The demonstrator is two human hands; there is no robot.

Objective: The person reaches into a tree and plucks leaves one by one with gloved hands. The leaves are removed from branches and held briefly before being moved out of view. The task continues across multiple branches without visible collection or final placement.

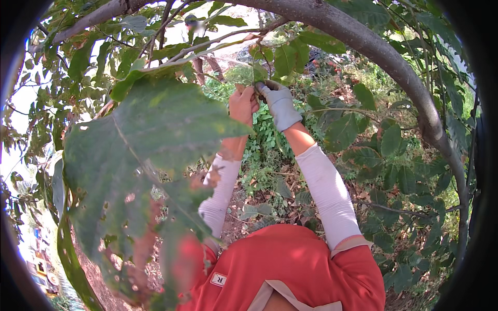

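Both of my hands are raised and meet just above the middle of the view, at a thin leafy twig (254, 74). My left hand (242, 105) is bare, its fingers closed on the twig's lower end. My right hand (279, 104) wears a grey glove with dark fingertips and pinches at the same spot from the right. What exactly lies between the fingertips is too small to tell. White sleeves cover both forearms. A large green leaf (155, 136) with brown patches and holes hangs close to the camera and partly hides my left forearm.
A thick tree branch (373, 42) arches over the top and down the right side. Leafy twigs (350, 132) stick out at the right. Low green plants (260, 155) and dry leaves cover ground below. Beyond the branches, a person (191, 29) stands at the upper left, partly hidden.
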